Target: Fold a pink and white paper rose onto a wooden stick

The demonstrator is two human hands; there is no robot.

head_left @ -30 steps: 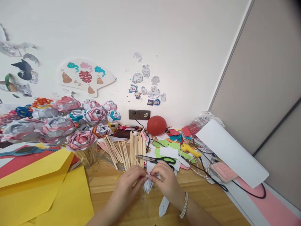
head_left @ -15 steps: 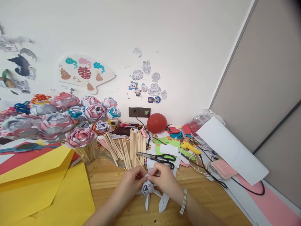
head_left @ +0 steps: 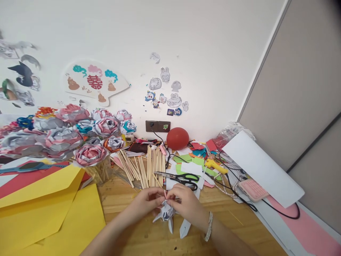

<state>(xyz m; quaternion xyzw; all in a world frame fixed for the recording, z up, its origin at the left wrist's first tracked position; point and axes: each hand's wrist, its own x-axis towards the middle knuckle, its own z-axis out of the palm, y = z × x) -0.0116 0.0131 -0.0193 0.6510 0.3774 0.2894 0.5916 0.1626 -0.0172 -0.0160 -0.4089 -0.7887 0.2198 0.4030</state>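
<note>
Low in the middle, a white folded paper flower (head_left: 166, 212) with pointed petals hangs between my two hands over the wooden table. My left hand (head_left: 152, 201) pinches it from the left, thumb and fingertips at its upper part. From the right my right hand (head_left: 183, 201) closes on the same top end, its fingertips almost meeting the left ones. A small pink tip stands up between the fingers. Beneath my right hand lies a white pointed paper strip (head_left: 185, 228). Black-handled scissors (head_left: 186, 177) rest just beyond my hands.
Wooden sticks (head_left: 156, 163) lie behind my hands, beside paper scraps (head_left: 191, 167) and a red balloon (head_left: 177, 138). A yellow glue gun (head_left: 216, 165) with cables is at right. Finished paper flowers (head_left: 90, 153) and yellow paper (head_left: 71, 220) fill the left. A pink calculator-like device (head_left: 253, 189) sits right.
The paper flower has turned and tilted in my hands, so its petals point differently. My left hand has opened slightly and shifted left; the pink tip shows more between the fingers.
</note>
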